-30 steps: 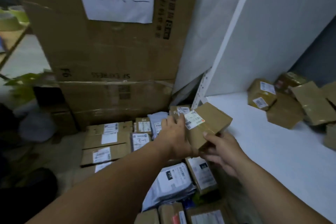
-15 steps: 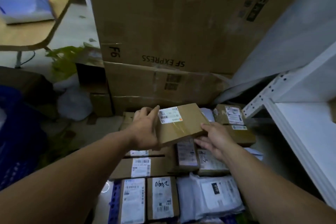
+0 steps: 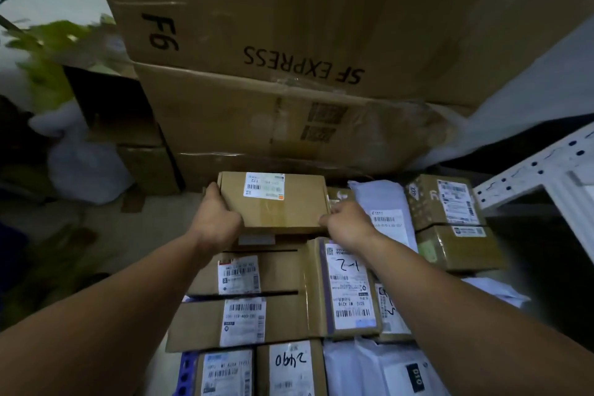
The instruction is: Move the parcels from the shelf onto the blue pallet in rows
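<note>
A flat brown parcel with a white label lies at the far end of the left row of parcels. My left hand grips its left edge, and my right hand holds its near right corner. Below it, several labelled brown parcels and grey mailer bags lie in rows on the blue pallet, of which only a small piece shows at the bottom left. The white shelf frame stands at the right edge; its parcels are out of view.
Large stacked SF EXPRESS cartons rise directly behind the rows. Two brown parcels are stacked at the right of the rows. A green plant, a white bag and small boxes sit on the floor at the left.
Both hands carried the brown parcel from the shelf leftward and down to the far end of the left row. The view swung from the shelf to the pallet.
</note>
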